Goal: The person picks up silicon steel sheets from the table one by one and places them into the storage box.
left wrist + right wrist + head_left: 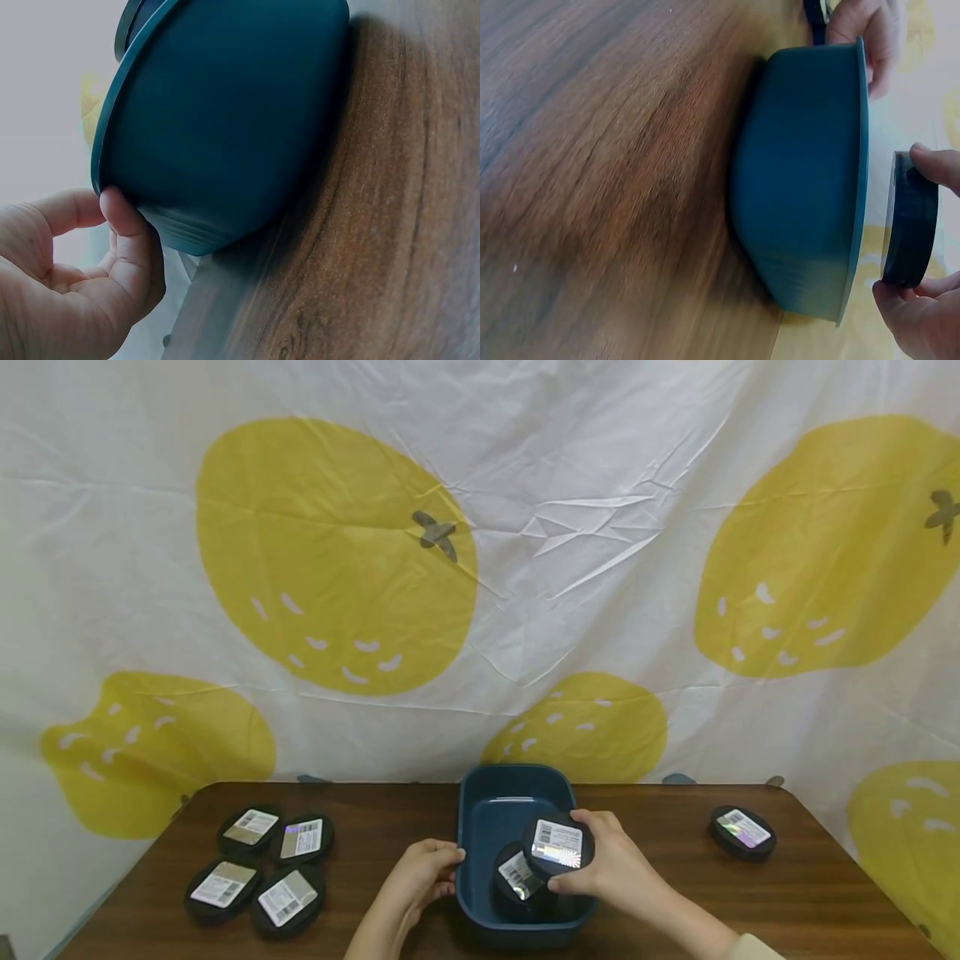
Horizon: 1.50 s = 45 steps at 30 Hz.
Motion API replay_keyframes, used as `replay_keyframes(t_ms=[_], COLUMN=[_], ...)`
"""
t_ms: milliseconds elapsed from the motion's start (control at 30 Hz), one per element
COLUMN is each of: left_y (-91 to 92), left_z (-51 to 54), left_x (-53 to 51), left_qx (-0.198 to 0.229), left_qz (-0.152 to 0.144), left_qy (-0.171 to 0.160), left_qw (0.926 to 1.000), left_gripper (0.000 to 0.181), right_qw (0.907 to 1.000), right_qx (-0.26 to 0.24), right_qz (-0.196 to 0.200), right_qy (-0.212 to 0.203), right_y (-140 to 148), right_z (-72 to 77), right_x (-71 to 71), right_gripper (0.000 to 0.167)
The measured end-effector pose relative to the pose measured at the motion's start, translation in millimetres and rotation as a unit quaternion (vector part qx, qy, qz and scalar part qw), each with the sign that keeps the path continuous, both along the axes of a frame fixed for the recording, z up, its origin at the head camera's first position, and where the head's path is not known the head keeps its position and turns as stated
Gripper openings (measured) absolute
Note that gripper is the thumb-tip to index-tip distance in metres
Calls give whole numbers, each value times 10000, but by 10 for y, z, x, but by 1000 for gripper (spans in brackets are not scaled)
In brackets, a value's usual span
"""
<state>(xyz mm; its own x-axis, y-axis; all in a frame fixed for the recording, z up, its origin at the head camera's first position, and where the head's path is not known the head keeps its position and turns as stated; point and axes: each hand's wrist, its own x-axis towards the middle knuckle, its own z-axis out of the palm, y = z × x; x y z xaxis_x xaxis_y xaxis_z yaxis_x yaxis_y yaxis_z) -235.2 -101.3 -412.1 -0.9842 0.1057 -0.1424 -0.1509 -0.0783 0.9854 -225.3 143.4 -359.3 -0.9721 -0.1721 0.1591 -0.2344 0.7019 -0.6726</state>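
A deep blue plastic bin [514, 927] stands at the middle of the table in the head view. My left hand [420, 881] pinches its left rim; the left wrist view shows thumb and finger of that hand [90, 270] meeting at the edge. Between the thumb and fingers of my right hand [611, 864] is a flat round black container [557, 845] with a barcode label. The right wrist view has this container [911, 221] apart from the bin [802, 180], above its rim. Another such container [517, 875] lies inside the bin, partly covered by the held one.
Several more labelled black containers [291, 897] lie grouped on the left of the brown wooden table [390, 810]. One black container [742, 832] lies alone at the right. Behind the table hangs a white cloth [585, 568] printed with yellow fruit.
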Motion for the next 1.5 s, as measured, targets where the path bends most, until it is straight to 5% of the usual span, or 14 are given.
replay_keyframes(t_ms=[1500], left_y=[-7], left_z=[-25], left_x=[-1], left_qx=[54], left_qz=[22], left_qy=[82], left_qw=[9999], left_gripper=[31], right_qw=[9966], right_qx=[468], right_qz=[565], right_qy=[364], right_y=[-340], right_z=[-228], right_x=[-63], right_gripper=[85])
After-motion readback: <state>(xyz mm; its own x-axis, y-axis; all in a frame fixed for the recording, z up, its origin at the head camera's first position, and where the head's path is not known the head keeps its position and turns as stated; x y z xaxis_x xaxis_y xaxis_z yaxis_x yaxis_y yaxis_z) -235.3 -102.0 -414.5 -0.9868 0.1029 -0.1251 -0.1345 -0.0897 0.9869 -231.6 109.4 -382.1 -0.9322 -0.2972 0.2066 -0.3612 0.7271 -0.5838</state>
